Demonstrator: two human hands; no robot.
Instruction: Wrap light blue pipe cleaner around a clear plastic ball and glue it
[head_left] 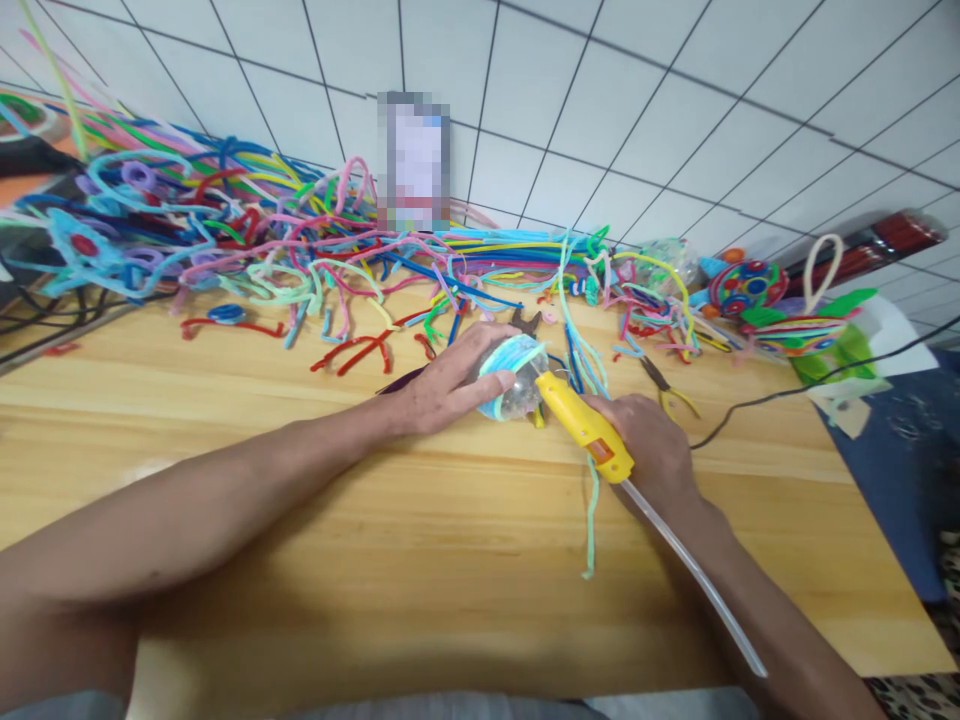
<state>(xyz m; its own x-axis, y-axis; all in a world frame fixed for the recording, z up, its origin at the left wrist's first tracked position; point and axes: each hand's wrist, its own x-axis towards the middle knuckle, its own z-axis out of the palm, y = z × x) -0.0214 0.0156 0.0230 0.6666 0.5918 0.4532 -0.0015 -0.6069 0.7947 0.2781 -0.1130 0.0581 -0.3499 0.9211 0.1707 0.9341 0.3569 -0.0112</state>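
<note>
My left hand (457, 380) is closed around a clear plastic ball (521, 398) partly wrapped in blue and pale green pipe cleaners (510, 357). In my right hand (649, 440) is a yellow hot glue gun (585, 425), its nozzle at the right side of the ball. A long clear glue stick (697, 575) sticks out of the gun's back end. Pale green pipe cleaner strands (591, 520) hang down beside the gun onto the table. Behind the ball, the dark jaws of a tool (527, 322) show; the rest of it is hidden.
Tangled colourful pipe cleaners (300, 250) run along the tiled wall. Yellow-handled pliers (667, 388) lie right of my right hand, near a black cord (810, 385). Decorated balls (748, 287) sit at the back right. A blurred-out upright object (414, 165) leans on the wall.
</note>
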